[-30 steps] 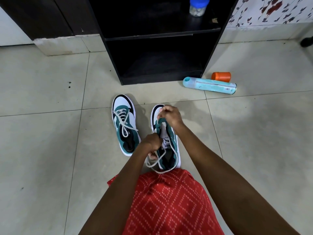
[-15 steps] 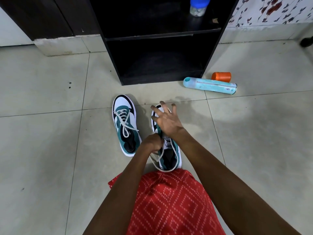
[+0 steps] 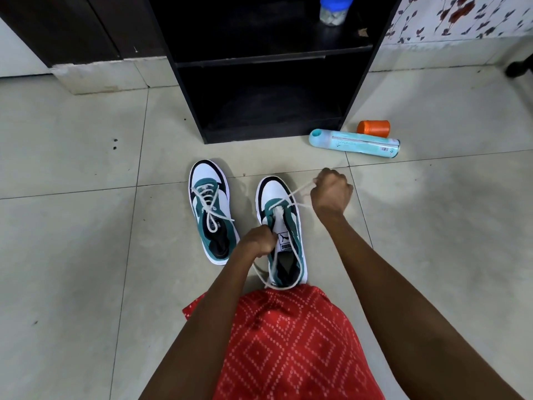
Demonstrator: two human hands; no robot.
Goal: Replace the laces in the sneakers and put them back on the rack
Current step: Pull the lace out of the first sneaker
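Two white, teal and black sneakers stand side by side on the tiled floor, toes toward the rack. The left sneaker (image 3: 212, 210) is laced, its white lace lying loose over the tongue. The right sneaker (image 3: 284, 229) has a white lace (image 3: 297, 194) only through its front eyelets. My right hand (image 3: 331, 193) grips that lace and holds it taut, out to the right of the toe. My left hand (image 3: 258, 241) pinches the lace's other part at the sneaker's left edge, and a slack loop trails down past the heel.
The black shoe rack (image 3: 268, 67) stands straight ahead with open shelves; a blue-lidded jar (image 3: 334, 8) sits on the upper one. A teal spray can (image 3: 354, 144) and an orange cap (image 3: 373, 128) lie on the floor right of it. A red patterned garment (image 3: 288, 342) covers my lap.
My right hand opened over the sneaker's toe half a second ago, then closed on the lace and pulled it out to the right. My left hand stayed at the sneaker's left edge.
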